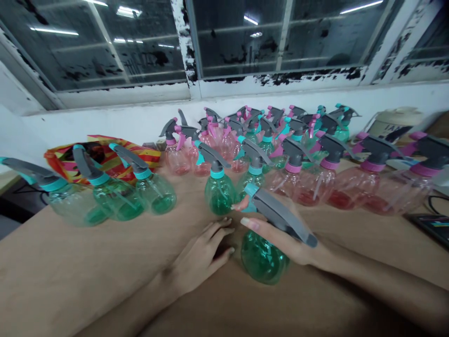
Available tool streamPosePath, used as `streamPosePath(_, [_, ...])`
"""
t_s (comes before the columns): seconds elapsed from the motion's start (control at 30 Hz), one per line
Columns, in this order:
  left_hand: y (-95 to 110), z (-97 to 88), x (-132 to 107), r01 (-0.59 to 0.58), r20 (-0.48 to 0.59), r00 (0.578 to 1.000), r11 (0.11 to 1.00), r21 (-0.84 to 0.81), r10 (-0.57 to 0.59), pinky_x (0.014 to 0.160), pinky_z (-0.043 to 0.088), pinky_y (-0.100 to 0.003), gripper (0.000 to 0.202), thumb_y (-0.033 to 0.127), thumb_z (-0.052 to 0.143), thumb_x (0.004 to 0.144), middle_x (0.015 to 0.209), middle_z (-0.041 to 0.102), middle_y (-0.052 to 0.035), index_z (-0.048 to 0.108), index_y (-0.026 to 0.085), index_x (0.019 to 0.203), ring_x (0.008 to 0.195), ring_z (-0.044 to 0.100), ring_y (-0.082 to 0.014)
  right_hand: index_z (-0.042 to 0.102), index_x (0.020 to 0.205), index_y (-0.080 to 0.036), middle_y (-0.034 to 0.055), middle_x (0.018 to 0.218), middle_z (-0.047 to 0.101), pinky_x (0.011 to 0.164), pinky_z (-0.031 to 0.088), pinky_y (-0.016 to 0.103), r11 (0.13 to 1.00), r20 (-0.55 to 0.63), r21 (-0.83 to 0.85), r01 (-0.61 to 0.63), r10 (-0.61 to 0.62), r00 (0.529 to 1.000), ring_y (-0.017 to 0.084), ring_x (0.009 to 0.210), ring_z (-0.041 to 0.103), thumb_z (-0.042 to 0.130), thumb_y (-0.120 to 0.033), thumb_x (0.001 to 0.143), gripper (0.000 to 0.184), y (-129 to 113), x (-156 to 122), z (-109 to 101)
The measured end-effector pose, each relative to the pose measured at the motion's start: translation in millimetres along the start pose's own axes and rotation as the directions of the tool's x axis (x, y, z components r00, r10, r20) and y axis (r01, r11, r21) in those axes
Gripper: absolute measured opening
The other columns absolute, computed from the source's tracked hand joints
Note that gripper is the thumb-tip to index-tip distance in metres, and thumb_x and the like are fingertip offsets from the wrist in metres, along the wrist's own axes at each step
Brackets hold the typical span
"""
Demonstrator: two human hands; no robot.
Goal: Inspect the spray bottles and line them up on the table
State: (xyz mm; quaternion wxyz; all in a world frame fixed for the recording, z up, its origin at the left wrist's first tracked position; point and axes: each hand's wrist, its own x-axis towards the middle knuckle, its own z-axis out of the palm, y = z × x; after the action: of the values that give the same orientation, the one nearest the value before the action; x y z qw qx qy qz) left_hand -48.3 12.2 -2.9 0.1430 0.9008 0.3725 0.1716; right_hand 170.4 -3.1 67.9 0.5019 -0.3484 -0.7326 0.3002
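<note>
My right hand [291, 241] is wrapped around the neck of a green spray bottle [264, 260] with a grey and turquoise spray head. The bottle is near the front of the table, slightly tilted. To its left, my left hand [206, 255] lies low over the tabletop, fingers spread and holding nothing. Just beyond the hands stands another green spray bottle [220, 192], with one more green spray bottle [250, 180] beside it. A row of pink spray bottles [315, 182] runs off to the right.
Three green spray bottles [119, 199] stand at the left, before a red and yellow patterned bag [101, 157]. Many pink and green bottles crowd the back by the wall. A white container [394, 121] and a dark device [431, 229] are at the right of the wooden table [140, 262].
</note>
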Motion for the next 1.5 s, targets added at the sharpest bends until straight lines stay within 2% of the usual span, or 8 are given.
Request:
streamPosePath(0.4, [3,-2.4,1,-0.013,0.006,1.000,1.000,0.011,0.013,0.107,0.040,-0.044,0.040,0.022,0.057,0.093,0.138,0.052,-0.0099,0.046,0.020,0.132,0.128,0.049,-0.0267,0.069,0.106,-0.023,0.0016,0.083,0.069,0.064,0.052,0.031,1.000,0.007,0.014,-0.004,0.004,1.000,0.015,0.063,0.063,0.063,-0.035,0.084,0.025,-1,0,0])
streamPosePath(0.57, [2,-0.7,1,-0.019,0.004,1.000,1.000,-0.011,0.019,0.106,0.041,-0.044,0.039,0.022,0.057,0.093,0.138,0.052,-0.0101,0.046,0.020,0.130,0.127,0.049,-0.0268,0.069,0.107,-0.024,-0.0009,0.071,0.067,0.050,0.048,0.030,0.998,0.048,0.032,-0.054,0.052,0.997,0.014,0.049,0.055,0.063,-0.039,0.083,0.029,-3,0,0])
streamPosePath(0.73, [9,-7.8,0,-0.019,0.017,1.000,0.997,-0.081,0.021,0.107,0.039,-0.048,0.055,0.027,0.062,0.087,0.140,0.050,-0.0101,0.039,0.024,0.137,0.130,0.047,-0.0287,0.068,0.105,-0.024,0.0004,0.077,0.069,0.054,0.051,0.031,0.998,0.026,0.048,-0.040,0.039,0.999,0.015,0.053,0.060,0.064,-0.039,0.082,0.027,-4,1,0])
streamPosePath(0.93, [28,-11.9,-1,-0.029,0.083,0.996,0.983,-0.181,0.045,0.107,0.035,-0.055,0.096,0.046,0.081,0.069,0.143,0.046,-0.0116,0.028,0.027,0.146,0.131,0.043,-0.0369,0.068,0.106,-0.025,0.0032,0.089,0.073,0.064,0.056,0.033,0.995,0.019,0.095,0.020,-0.022,1.000,0.018,0.065,0.067,0.065,-0.037,0.081,0.029,-8,-5,7])
streamPosePath(1.13, [32,-14.0,-16,-0.038,0.053,0.997,0.974,-0.222,0.051,0.103,0.042,-0.050,0.091,0.049,0.079,0.068,0.138,0.053,-0.0077,0.033,0.027,0.144,0.125,0.050,-0.0360,0.067,0.109,-0.025,0.0026,0.084,0.071,0.074,0.054,0.036,0.983,0.060,0.111,0.147,-0.154,0.986,0.022,0.079,0.069,0.070,-0.049,0.076,0.041,-13,-2,29])
streamPosePath(1.23, [25,-24.1,-26,-0.015,0.049,0.998,0.976,-0.219,0.026,0.104,0.042,-0.048,0.090,0.043,0.082,0.066,0.138,0.052,-0.0052,0.036,0.028,0.142,0.126,0.049,-0.0343,0.064,0.111,-0.027,0.0013,0.085,0.070,0.070,0.054,0.034,0.988,0.106,0.054,0.143,-0.148,0.983,0.021,0.078,0.068,0.069,-0.053,0.076,0.044,-13,2,38])
streamPosePath(1.4, [5,-39.4,-42,0.054,0.038,0.998,0.972,-0.228,-0.046,0.104,0.041,-0.052,0.101,0.038,0.084,0.065,0.147,0.042,-0.0108,0.026,0.028,0.147,0.131,0.044,-0.0359,0.055,0.127,-0.026,0.0076,0.117,0.067,0.087,0.053,0.042,0.976,0.135,-0.178,0.126,-0.103,0.986,0.027,0.103,0.065,0.077,-0.048,0.071,0.064,-11,-5,55])
streamPosePath(1.5, [-6,-46.1,-49,0.072,0.013,0.997,0.974,-0.213,-0.071,0.104,0.042,-0.051,0.103,0.041,0.084,0.067,0.147,0.042,-0.0127,0.024,0.026,0.149,0.131,0.044,-0.0355,0.057,0.122,-0.025,0.0088,0.117,0.066,0.089,0.052,0.046,0.947,0.131,-0.318,0.043,-0.001,0.991,0.029,0.109,0.062,0.073,-0.047,0.075,0.054,-10,-8,65])
